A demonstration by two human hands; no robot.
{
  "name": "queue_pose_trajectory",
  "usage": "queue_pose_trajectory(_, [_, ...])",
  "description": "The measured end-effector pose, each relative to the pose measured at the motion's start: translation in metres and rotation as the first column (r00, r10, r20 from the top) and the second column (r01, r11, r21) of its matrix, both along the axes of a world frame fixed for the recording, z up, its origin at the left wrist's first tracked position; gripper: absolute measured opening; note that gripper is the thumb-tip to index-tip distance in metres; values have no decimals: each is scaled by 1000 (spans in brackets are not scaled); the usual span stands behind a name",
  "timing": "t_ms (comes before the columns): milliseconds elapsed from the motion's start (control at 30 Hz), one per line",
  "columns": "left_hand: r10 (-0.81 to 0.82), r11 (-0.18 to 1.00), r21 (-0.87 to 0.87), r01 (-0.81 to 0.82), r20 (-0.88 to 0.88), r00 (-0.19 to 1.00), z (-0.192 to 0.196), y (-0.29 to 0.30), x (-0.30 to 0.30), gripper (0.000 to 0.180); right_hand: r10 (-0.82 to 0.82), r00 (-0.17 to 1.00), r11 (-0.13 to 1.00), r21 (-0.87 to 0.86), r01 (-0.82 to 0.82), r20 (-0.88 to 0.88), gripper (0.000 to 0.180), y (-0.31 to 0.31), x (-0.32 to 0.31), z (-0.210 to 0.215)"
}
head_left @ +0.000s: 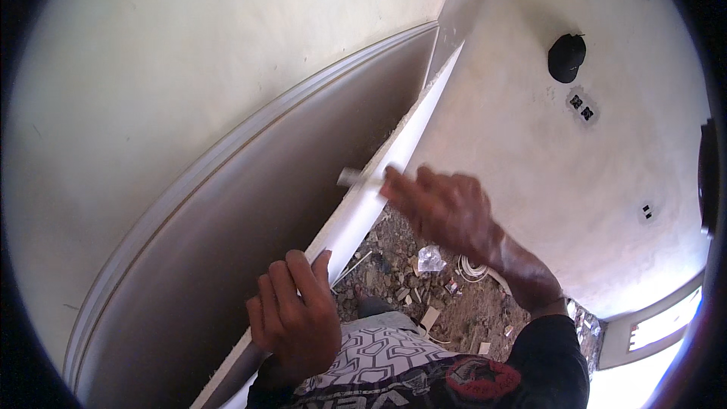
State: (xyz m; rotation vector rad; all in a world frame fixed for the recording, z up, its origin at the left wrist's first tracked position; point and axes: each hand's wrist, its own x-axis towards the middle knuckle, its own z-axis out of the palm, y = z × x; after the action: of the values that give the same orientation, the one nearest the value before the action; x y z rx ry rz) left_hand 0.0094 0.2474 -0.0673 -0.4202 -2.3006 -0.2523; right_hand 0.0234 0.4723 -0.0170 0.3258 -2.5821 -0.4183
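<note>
A long white board stands on edge and runs from the lower left up to the room's corner, next to a grey-brown wall panel. My left hand curls over the board's near edge and grips it. Farther along, my right hand is blurred and rests on the board's edge. Its fingers hold a small pale tool that sticks out to the left; what kind of tool it is cannot be made out.
A moulded trim strip tops the wall panel. The floor is strewn with rubble, scraps, a crumpled plastic bag and coiled white cable. On the right-hand wall hangs a black cap above sockets.
</note>
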Motion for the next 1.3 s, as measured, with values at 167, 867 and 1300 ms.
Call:
queue_pose_trajectory(167, [-2,1000,-14,2,31,1000,0,-1,6,42,-221,974,973,-57,223,42,32,17,-13,4])
queue_pose_trajectory(867, [-1,1000,6,1,3,1000,-9,1,7,40,-478,876,872,-79,482,64,39,95,-34,-8])
queue_pose_trajectory(1300, [1,1000,-5,-1,7,1000,-4,4,15,42,-421,906,903,-76,423,42,37,116,-38,1])
